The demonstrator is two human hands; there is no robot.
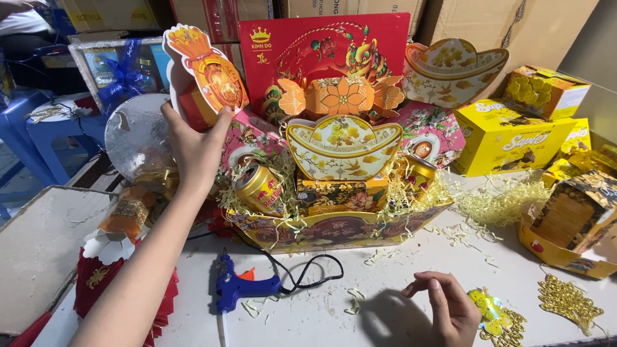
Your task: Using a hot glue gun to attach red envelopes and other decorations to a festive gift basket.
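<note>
Here the left hand [193, 144] pinches the lower edge of an orange lantern-shaped card [209, 67], holding it upright at the left end of the gift basket [334, 228] on the bench [398, 308]. The right hand [450, 311] rests on the bench, fingers loosely curled and holding nothing, beside a small gold ornament [490, 313]. A blue glue gun [238, 286] lies just in front of the basket.

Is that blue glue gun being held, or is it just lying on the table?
Lying down. The blue glue gun rests on its side on the white table, black cord trailing. The right hand hovers apart from it; the left hand holds a cardboard ornament.
</note>
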